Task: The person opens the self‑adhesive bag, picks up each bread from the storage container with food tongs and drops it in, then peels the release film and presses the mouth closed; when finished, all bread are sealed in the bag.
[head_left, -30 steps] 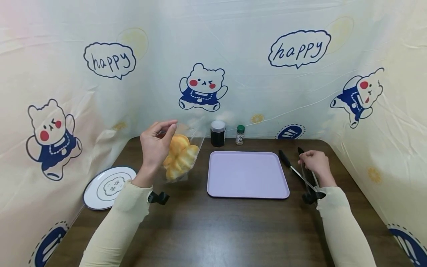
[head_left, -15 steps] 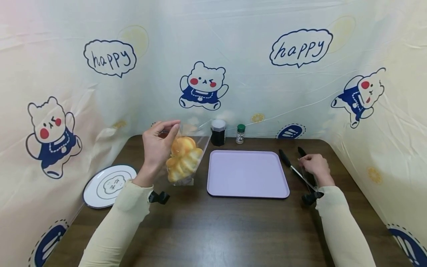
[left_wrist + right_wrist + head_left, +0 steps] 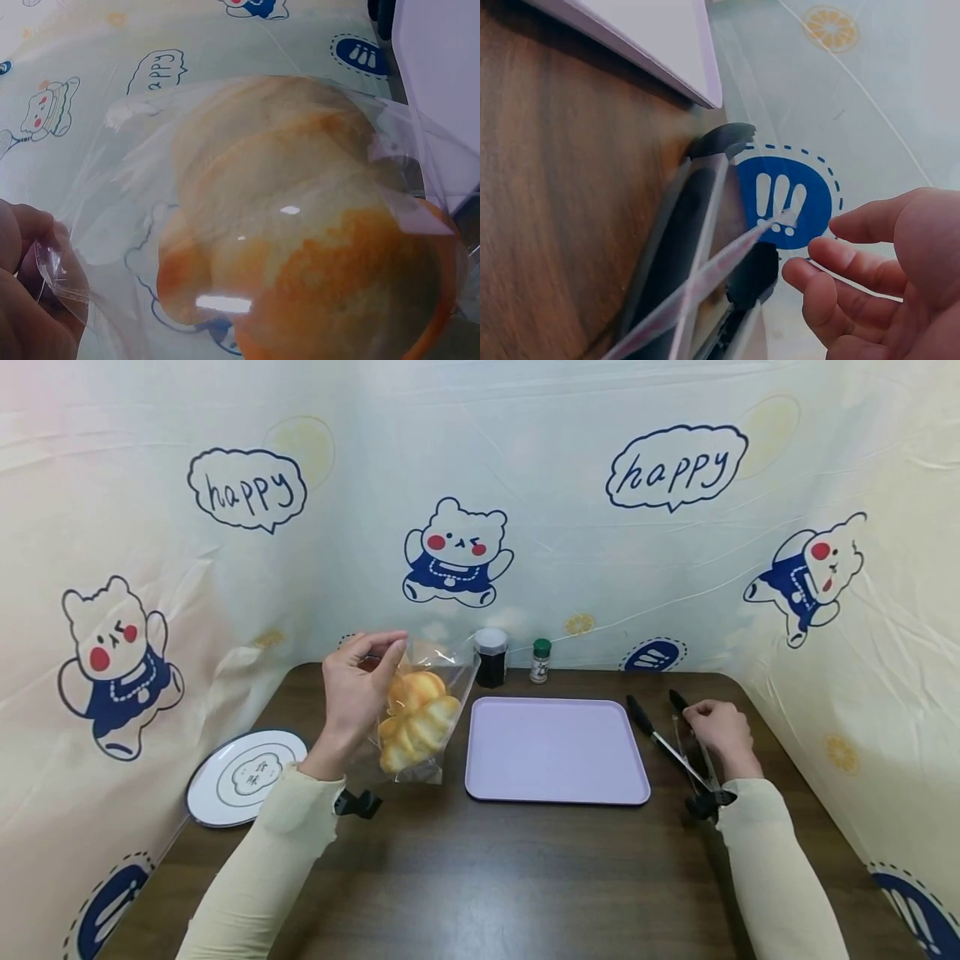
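Observation:
My left hand (image 3: 358, 687) pinches the top of a clear plastic bag (image 3: 463, 670) and holds it up to the left of the tray. Bread rolls (image 3: 418, 727) with golden crusts show through the plastic, large in the left wrist view. At the right, my right hand (image 3: 722, 731) is over the tongs (image 3: 663, 743), which have black ends and metal arms. Its thumb and fingers (image 3: 817, 277) are loosely bent and apart, with nothing between them. A thin translucent strip (image 3: 724, 262) rises across the tongs, its tip just short of those fingertips.
A pale purple tray (image 3: 557, 750) lies mid-table. Behind it stand a dark jar with a white lid (image 3: 491, 660) and a small green-capped shaker (image 3: 540, 662). A white plate (image 3: 225, 785) is at the left. Printed cloth encloses the table's back and sides.
My left hand and the bag of bread have shifted slightly to the right, the bag turning a little. My right hand has let go of the strip and moved slightly right.

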Tool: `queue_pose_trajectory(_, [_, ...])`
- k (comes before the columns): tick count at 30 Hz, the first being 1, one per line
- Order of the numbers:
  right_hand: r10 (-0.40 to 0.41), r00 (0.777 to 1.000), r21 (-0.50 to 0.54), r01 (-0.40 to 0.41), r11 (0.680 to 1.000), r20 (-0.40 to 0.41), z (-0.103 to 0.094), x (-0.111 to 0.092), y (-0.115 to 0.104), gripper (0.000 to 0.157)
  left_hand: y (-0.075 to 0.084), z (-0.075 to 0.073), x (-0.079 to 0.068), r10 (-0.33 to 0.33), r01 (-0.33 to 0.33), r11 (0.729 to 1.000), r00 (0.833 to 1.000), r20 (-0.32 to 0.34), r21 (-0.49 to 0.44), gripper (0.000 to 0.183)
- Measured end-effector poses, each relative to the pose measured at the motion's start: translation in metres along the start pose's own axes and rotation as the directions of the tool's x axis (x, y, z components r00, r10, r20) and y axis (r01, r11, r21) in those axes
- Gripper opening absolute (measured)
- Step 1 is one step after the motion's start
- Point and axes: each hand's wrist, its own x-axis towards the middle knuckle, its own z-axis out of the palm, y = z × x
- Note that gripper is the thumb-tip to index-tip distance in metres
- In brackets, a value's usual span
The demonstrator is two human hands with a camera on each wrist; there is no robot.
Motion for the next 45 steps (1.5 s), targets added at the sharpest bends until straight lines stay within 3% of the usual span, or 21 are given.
queue_pose_trajectory(6, [-0.032, 0.998, -0.016, 0.031, 0.999, -0.049, -0.005, -0.003, -0.007, 0.052, -0.005, 0.0, 0.0, 0.009, -0.008, 1.0, 0.999, 0.037, -0.029, 0.025])
queue_pose_trajectory(14, [-0.142, 0.979, 0.02, 0.147, 0.989, -0.145, -0.012, -0.016, -0.042, 0.049, -0.004, 0.003, -0.001, -0.006, 0.009, 0.999, 0.998, 0.057, -0.042, 0.026])
queue_pose_trajectory(27, [-0.326, 0.939, 0.118, 0.339, 0.934, -0.113, -0.001, -0.039, -0.103, 0.035, -0.002, 0.008, -0.003, 0.057, -0.051, 0.997, 0.994, 0.089, -0.061, 0.02])
queue_pose_trajectory(36, [-0.443, 0.896, 0.231, 0.437, 0.869, -0.028, 0.016, -0.05, -0.145, 0.03, 0.002, 0.011, -0.003, 0.057, -0.053, 0.998, 0.992, 0.116, -0.037, 0.022])
queue_pose_trajectory(41, [-0.507, 0.862, 0.358, 0.469, 0.807, 0.013, 0.031, -0.055, -0.168, 0.029, 0.002, 0.015, -0.002, 0.081, -0.073, 0.995, 0.988, 0.13, -0.065, 0.02])
queue_pose_trajectory(45, [-0.53, 0.846, 0.459, 0.451, 0.766, 0.053, 0.041, -0.059, -0.185, 0.028, 0.003, 0.018, -0.003, 0.094, -0.08, 0.993, 0.984, 0.154, -0.091, 0.02])
